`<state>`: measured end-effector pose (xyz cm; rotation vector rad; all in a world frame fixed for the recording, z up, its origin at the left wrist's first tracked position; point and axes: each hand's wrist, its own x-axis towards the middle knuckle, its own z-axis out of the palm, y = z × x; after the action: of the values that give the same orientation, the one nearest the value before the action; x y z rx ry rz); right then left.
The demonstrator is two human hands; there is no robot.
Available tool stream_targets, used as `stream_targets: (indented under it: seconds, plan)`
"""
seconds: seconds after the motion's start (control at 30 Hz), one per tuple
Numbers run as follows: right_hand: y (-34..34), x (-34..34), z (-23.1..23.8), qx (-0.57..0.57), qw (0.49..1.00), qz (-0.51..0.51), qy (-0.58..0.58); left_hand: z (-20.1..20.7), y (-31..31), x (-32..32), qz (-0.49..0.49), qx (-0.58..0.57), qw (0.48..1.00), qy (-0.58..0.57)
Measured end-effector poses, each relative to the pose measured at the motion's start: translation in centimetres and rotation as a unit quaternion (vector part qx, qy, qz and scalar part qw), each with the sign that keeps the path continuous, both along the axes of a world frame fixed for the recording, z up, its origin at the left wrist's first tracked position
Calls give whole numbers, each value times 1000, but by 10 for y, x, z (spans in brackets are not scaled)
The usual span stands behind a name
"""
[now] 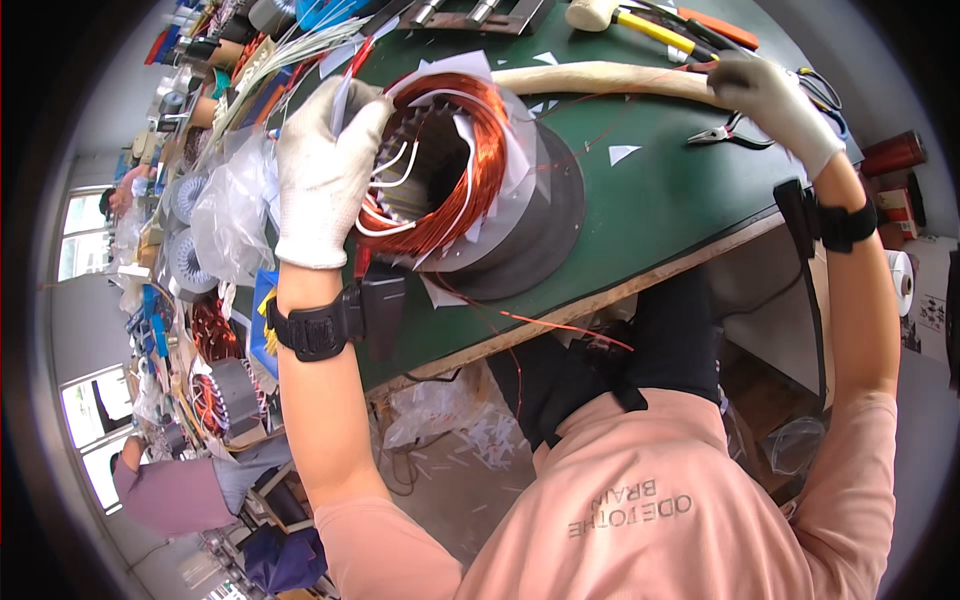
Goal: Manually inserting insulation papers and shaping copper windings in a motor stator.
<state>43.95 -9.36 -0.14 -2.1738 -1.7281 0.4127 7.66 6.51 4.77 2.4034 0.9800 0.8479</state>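
Note:
A motor stator (437, 170) with copper windings stands on the green bench, its open bore facing up. White insulating paper (455, 68) sticks out around its rim, and white sleeves (395, 170) curve out of the bore. My left hand (325, 170), in a white glove, is at the stator's left rim, thumb and fingers closed; what lies between them is unclear. Over on the right, my gloved right hand (765, 105) is closed by the end of a pale wooden stick (610, 80). A thin copper wire runs toward it, but what its fingers hold is hidden.
Pliers (730, 133) lie below my right hand, and a mallet with a yellow handle (655, 33) is at the back. A dark round base (535, 220) sits under the stator. Clear plastic bags (235, 210) and stacked parts crowd the left. Another person (175, 495) is farther left.

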Motion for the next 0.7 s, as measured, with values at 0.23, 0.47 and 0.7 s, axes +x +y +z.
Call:
stream_targets:
  seconds: [0.23, 0.47, 0.7]
  plan:
    - [-36, -10, -58, 126, 955, 79, -258, -4, -3, 3, 12, -56, 998, -34]
    - [-55, 53, -31, 361, 681, -187, 609, 6, -14, 9, 44, -21, 998, 24]
    - [-8, -99, 39, 223, 969, 90, -50, 7, -15, 8, 63, 5, 996, 64]
